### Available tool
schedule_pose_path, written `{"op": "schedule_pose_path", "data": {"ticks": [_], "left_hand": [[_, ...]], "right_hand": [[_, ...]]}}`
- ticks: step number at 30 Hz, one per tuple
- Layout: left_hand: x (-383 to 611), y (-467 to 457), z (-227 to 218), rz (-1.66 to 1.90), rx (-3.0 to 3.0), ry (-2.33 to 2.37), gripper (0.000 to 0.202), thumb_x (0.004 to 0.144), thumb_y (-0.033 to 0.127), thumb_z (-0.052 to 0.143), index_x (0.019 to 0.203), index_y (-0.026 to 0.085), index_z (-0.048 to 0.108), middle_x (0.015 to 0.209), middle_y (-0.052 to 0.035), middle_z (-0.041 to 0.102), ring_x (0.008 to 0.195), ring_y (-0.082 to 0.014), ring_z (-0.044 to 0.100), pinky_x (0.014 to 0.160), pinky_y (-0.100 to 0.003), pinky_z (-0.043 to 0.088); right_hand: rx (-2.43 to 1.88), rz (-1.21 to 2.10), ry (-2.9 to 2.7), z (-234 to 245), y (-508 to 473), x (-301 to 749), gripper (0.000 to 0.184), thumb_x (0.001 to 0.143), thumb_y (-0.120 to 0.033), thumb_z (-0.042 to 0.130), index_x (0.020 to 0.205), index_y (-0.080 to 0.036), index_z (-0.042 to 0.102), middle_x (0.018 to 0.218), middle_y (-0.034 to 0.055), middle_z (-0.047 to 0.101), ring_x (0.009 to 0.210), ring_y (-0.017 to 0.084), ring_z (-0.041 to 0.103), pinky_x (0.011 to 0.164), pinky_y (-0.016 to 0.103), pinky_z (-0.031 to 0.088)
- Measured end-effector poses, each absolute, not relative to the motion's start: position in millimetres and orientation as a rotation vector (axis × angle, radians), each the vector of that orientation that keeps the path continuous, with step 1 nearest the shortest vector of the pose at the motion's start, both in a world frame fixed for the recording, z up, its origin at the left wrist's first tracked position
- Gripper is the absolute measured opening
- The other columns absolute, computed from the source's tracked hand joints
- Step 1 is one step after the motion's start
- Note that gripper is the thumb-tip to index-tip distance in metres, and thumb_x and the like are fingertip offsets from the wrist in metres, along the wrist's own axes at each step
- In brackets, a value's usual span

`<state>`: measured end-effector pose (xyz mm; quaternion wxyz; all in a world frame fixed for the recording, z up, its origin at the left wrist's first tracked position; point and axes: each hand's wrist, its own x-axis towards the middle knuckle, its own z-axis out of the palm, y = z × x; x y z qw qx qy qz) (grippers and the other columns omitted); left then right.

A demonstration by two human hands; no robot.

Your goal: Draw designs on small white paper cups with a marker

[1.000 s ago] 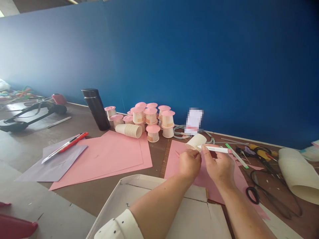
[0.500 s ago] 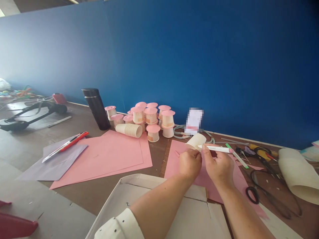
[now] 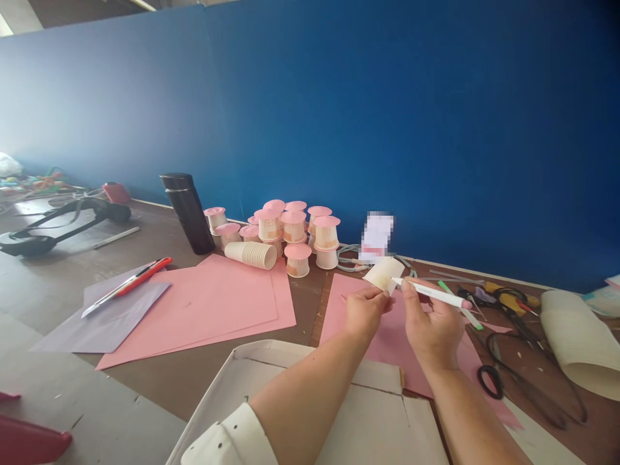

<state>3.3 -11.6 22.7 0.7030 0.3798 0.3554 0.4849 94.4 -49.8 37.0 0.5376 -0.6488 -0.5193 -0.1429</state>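
Note:
My left hand (image 3: 367, 310) is closed on the rim of a white paper cup (image 3: 384, 272), which lies tilted with its base pointing away. In my right hand (image 3: 433, 326) is a white marker pen (image 3: 438, 295) with a pink end, gripped like a pencil. The pen's tip is at the right side of the cup; whether it touches, I cannot tell. A faint yellowish patch shows on the cup wall near the tip. Beneath both hands lies a sheet of pink paper (image 3: 334, 316).
Paper cups topped with pink discs (image 3: 293, 219) stand stacked behind a nested row of cups (image 3: 249, 254). A black flask (image 3: 188, 213), a red utility knife (image 3: 130, 284) and pink sheets (image 3: 213, 303) are to the left. Cables, black-handled scissors (image 3: 490, 381) and large cups (image 3: 578, 336) lie right.
My right hand and the marker pen have moved a little right and down, and the pen's angle has changed. The cup has turned slightly in my left hand.

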Motion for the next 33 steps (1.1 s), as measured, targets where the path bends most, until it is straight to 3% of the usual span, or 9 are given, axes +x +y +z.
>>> {"op": "schedule_pose_path", "data": {"ticks": [12, 33], "left_hand": [[2.3, -11.7, 19.7, 1.066, 0.971, 0.823, 0.019, 0.067, 0.029, 0.064, 0.055, 0.015, 0.059, 0.060, -0.0018, 0.057, 0.063, -0.0122, 0.055, 0.071, -0.028, 0.047], [3.9, -11.4, 13.5, 1.110, 1.039, 0.851, 0.020, 0.067, 0.032, 0.062, 0.056, 0.016, 0.064, 0.058, -0.0028, 0.059, 0.069, -0.0169, 0.058, 0.077, -0.033, 0.047]], "right_hand": [[-1.514, -0.432, -1.408, 29.2, -44.0, 99.5, 0.030, 0.084, -0.042, 0.053, 0.091, -0.017, 0.068, 0.086, 0.0075, 0.070, 0.083, 0.021, 0.063, 0.075, 0.030, 0.046], [-1.539, -0.458, -1.473, 23.3, -41.6, 100.0, 0.033, 0.085, -0.044, 0.050, 0.090, -0.016, 0.067, 0.085, 0.0092, 0.069, 0.079, 0.022, 0.062, 0.073, 0.032, 0.045]]}}
